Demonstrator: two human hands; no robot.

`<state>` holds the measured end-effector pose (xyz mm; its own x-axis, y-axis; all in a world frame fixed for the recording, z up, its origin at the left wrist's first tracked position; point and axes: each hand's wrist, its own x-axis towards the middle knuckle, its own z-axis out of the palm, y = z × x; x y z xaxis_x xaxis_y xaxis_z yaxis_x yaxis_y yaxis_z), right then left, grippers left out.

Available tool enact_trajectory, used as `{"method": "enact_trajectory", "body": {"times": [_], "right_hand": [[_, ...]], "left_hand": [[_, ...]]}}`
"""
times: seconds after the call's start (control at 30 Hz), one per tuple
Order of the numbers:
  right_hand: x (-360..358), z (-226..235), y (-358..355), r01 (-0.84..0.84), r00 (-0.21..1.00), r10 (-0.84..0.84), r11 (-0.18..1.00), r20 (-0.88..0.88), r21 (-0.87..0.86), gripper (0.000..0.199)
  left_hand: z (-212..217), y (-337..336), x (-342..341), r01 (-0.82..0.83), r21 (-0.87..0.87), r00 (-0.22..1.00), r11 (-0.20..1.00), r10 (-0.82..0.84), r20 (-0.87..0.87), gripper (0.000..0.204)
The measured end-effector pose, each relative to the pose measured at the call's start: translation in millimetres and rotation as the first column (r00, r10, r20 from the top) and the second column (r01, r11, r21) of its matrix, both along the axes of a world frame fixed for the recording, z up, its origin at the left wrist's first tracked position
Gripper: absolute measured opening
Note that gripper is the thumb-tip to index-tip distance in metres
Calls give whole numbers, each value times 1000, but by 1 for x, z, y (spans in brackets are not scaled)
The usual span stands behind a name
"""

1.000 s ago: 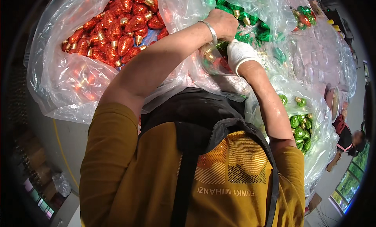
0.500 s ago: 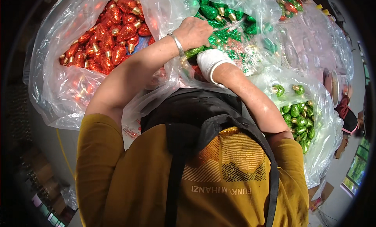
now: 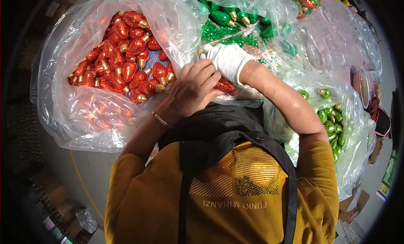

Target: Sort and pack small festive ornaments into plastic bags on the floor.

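Observation:
My left hand (image 3: 194, 87), bare with a bracelet at the wrist, is closed with its fingers bent together beside my right hand. My right hand (image 3: 227, 61), in a white glove, curls just beyond it, also closed; what either hand holds is hidden. A glittery red bulb-shaped ornament (image 3: 226, 85) shows below the glove, partly covered. To the left, red glitter bulbs with gold caps (image 3: 122, 54) fill a clear plastic bag (image 3: 80, 105). Dark green glitter bulbs (image 3: 220, 18) lie beyond the glove, with loose green glitter (image 3: 223, 34) in front of them.
Light green bulbs (image 3: 332, 126) sit in another clear bag (image 3: 357, 138) at the right. A mixed red and green heap (image 3: 307, 2) stands at the far right. Clear plastic sheeting (image 3: 341, 37) covers the right side. A round-rimmed container (image 3: 360, 87) is near the right edge.
My left hand has come back from the green bulbs toward my body. My gloved hand has shifted slightly away and left. More red bulbs show at the right of the left bag.

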<state>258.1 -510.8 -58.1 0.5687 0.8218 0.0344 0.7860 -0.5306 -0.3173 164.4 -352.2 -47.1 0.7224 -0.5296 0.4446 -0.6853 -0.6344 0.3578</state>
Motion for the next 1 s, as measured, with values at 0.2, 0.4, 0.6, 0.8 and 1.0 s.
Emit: {"method": "enact_trajectory", "body": {"times": [0.2, 0.4, 0.6, 0.8, 1.0], "right_hand": [[8, -5, 11, -65, 972, 117, 967, 204, -246, 26], [7, 24, -15, -62, 981, 103, 970, 165, -234, 24], [6, 18, 6, 11, 989, 84, 785, 124, -620, 20], [-9, 67, 1, 135, 985, -25, 735, 172, -665, 18], [0, 48, -18, 102, 981, -10, 874, 191, -476, 13]], "left_hand": [[-29, 15, 2, 7, -40, 995, 999, -11, -96, 32], [-24, 25, 11, 118, -43, 986, 992, -122, -113, 35], [-23, 22, 23, 188, -94, 967, 978, -201, -159, 33], [-22, 24, 25, 229, -73, 968, 971, -235, -87, 23], [-32, 26, 34, 238, -46, 971, 970, -239, -25, 13]]}}
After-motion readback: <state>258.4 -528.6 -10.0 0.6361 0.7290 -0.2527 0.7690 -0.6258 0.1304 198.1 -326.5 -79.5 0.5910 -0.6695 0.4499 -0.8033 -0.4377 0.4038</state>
